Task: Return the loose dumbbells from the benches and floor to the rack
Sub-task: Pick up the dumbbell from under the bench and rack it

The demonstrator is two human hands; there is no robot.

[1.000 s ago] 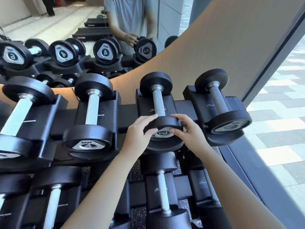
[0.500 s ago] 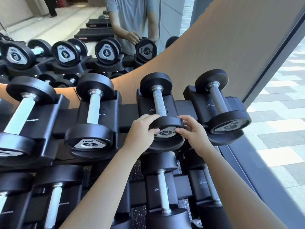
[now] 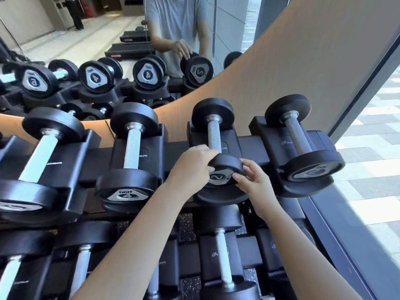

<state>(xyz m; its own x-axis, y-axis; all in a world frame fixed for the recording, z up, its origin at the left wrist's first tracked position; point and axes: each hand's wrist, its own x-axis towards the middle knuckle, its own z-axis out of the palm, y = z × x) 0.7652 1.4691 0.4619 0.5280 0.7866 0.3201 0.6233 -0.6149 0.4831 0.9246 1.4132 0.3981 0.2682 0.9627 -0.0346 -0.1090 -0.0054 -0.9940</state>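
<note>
A small black dumbbell marked 2 (image 3: 214,137) lies in its saddle on the top tier of the black rack (image 3: 177,152), second from the right. My left hand (image 3: 192,167) grips the left side of its near head. My right hand (image 3: 253,180) pinches the right edge of that same head, thumb on the silver end plate. Another 2 dumbbell (image 3: 300,139) rests in the saddle to the right, and a 4 dumbbell (image 3: 132,152) lies to the left.
A lower tier holds more dumbbells, one (image 3: 223,258) directly under my hands. A curved mirror (image 3: 108,50) behind the rack reflects the dumbbells and a person in a grey shirt. A window frame (image 3: 337,224) and tiled floor lie to the right.
Both hands have shifted slightly on the near head of the 2 dumbbell, the right thumb moving onto its end plate. The dumbbell stays in its saddle.
</note>
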